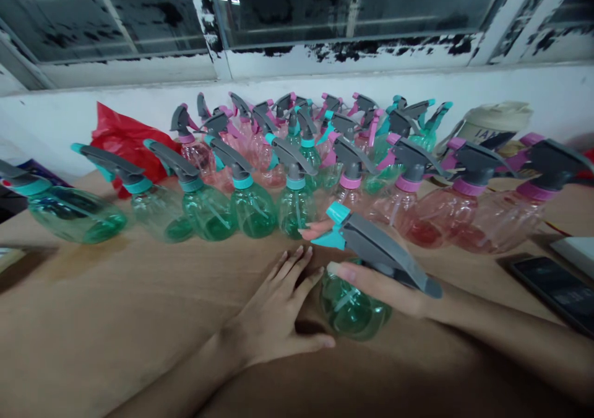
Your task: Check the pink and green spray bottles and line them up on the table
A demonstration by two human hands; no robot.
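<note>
My right hand (385,285) is wrapped around the neck of a green spray bottle (355,309), just under its grey and turquoise trigger head. The bottle is close to me, its nozzle pointing left. Beside it, my left hand (278,309) lies flat on the wooden table (139,319) with the fingers spread, its thumb near the bottle's base. Behind both hands runs a front row of spray bottles: green ones (253,210) with turquoise collars to the left, pink ones (443,213) with pink collars to the right.
More pink and green spray bottles crowd behind the front row. A red plastic bag (123,142) sits at the back left, a cream bag (496,121) at the back right. On the right lies a dark phone (557,288). A white wall with windows (352,9) rises behind.
</note>
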